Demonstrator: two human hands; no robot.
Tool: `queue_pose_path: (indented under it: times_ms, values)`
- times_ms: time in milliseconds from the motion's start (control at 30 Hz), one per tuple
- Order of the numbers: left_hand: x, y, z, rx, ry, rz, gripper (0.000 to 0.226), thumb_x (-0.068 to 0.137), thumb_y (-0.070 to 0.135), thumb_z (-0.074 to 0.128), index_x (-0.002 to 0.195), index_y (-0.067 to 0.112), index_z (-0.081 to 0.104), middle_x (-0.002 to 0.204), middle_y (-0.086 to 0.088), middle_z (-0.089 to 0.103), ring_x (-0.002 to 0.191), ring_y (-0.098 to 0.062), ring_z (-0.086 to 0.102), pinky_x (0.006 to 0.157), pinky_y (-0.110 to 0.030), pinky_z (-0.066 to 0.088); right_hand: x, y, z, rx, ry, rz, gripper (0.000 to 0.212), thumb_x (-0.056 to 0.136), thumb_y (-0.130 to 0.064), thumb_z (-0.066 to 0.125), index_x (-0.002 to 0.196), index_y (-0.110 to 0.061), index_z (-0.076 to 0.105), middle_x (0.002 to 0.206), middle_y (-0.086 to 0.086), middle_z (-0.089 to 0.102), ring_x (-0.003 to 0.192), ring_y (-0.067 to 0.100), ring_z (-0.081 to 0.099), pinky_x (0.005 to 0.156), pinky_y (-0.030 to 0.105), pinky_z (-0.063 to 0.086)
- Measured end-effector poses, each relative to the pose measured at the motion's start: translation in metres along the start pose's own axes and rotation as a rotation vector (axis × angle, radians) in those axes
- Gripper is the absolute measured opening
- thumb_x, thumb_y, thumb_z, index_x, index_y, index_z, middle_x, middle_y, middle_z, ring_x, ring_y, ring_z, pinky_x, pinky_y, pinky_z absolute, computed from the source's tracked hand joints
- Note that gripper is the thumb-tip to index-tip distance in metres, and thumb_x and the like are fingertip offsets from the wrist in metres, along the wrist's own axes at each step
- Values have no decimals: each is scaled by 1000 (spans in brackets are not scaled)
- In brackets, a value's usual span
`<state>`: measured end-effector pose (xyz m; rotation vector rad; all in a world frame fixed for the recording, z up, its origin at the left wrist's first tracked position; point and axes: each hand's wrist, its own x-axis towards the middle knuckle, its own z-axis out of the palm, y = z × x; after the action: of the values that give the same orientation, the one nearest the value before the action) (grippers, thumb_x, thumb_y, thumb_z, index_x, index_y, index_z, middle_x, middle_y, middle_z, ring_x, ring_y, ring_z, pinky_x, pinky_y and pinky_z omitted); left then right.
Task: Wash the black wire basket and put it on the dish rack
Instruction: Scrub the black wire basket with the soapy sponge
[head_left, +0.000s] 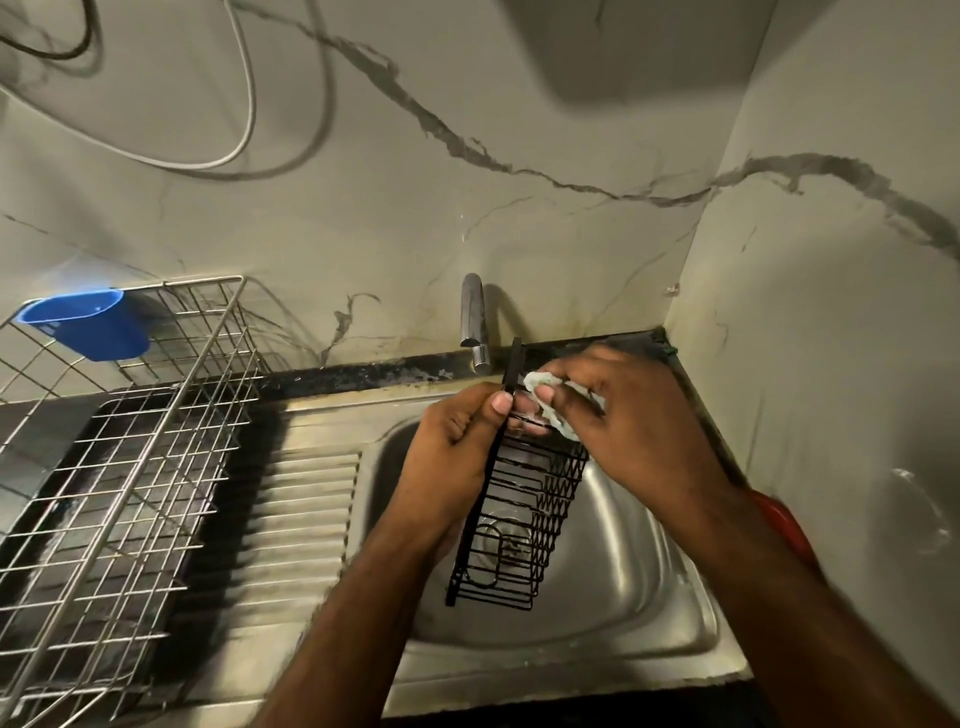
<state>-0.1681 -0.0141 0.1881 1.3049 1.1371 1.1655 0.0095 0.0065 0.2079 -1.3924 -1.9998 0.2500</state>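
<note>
We hold the black wire basket (519, 514) upright over the steel sink (639, 582), its lower end above the drain. Our left hand (457, 441) grips its upper left edge, thumb curled onto the frame. Our right hand (628, 415) pinches a pale scrub pad (545, 402) against the basket's top (the pad is partly hidden by the fingers). The tap (475, 322) stands just behind. The wire dish rack (130, 441), with a blue cup (93, 325) hung on its back rim, sits well to the left.
</note>
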Motion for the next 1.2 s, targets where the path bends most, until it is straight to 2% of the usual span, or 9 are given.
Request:
queue_pose_path:
  times_ms: [133, 267, 333, 467, 633, 833, 1000, 1067, 1200]
  values:
    - [-2, 1, 1, -118, 15, -23, 29, 108, 18, 48, 107, -1, 70, 98, -16, 78, 91, -27, 76, 78, -28, 61, -2, -3, 2, 263, 42, 175, 19, 92, -38, 67, 110, -37, 59, 86, -16, 65, 79, -5, 61, 65, 10, 44]
    - [-3, 3, 3, -168, 7, -2, 29, 107, 16, 47, 107, -2, 70, 88, -6, 77, 82, -13, 74, 69, -21, 57, -4, -3, 6, 112, 72, 57, 10, 94, -43, 61, 101, -35, 62, 95, -16, 61, 86, 0, 60, 74, 28, 53]
    - [-3, 3, 2, -159, 18, 14, 29, 107, 17, 47, 106, 0, 71, 89, -5, 77, 84, -13, 74, 71, -22, 57, -4, -3, 5, 128, 86, 24, 14, 95, -40, 62, 104, -33, 71, 99, -15, 63, 89, 2, 62, 77, 28, 54]
    - [-2, 1, -1, -147, 50, 21, 29, 107, 22, 48, 106, 5, 72, 99, -11, 77, 95, -23, 74, 83, -36, 59, -7, -6, -5, 104, 2, -57, 27, 92, -31, 69, 118, -25, 73, 105, -10, 67, 94, 1, 59, 83, 6, 42]
    - [-4, 3, 2, -125, 14, 21, 29, 108, 18, 46, 101, 3, 70, 95, -11, 77, 91, -23, 74, 79, -29, 58, -6, -6, -3, 10, -73, -92, 35, 93, -18, 67, 128, -23, 65, 110, -7, 61, 100, 9, 59, 84, 24, 49]
    - [-7, 0, 2, -33, 10, 59, 30, 108, 17, 46, 97, 2, 70, 89, -13, 76, 91, -29, 74, 91, -42, 60, -1, -8, -3, 52, -108, -36, 25, 90, -25, 70, 115, -26, 72, 100, -12, 61, 90, 3, 59, 79, 20, 50]
    - [-6, 2, 3, -52, 58, 36, 30, 108, 19, 46, 98, 7, 71, 89, -10, 77, 91, -27, 75, 93, -49, 59, -4, -11, -7, 401, 97, 121, 17, 85, -17, 78, 100, -25, 78, 94, -14, 71, 89, -1, 67, 77, 12, 51]
    - [-6, 2, 3, -83, 71, 40, 30, 108, 19, 46, 98, 4, 71, 90, -11, 77, 91, -26, 75, 93, -47, 59, -5, -12, -7, 341, 109, 82, 20, 87, -19, 76, 106, -25, 77, 97, -14, 70, 92, 0, 66, 78, 9, 48]
    - [-6, 2, 6, -86, 104, 70, 31, 108, 18, 46, 101, 0, 70, 92, -14, 76, 89, -27, 74, 85, -37, 61, -2, -11, -6, 36, -26, -52, 22, 92, -22, 69, 114, -27, 73, 100, -11, 64, 91, 1, 59, 80, 6, 39]
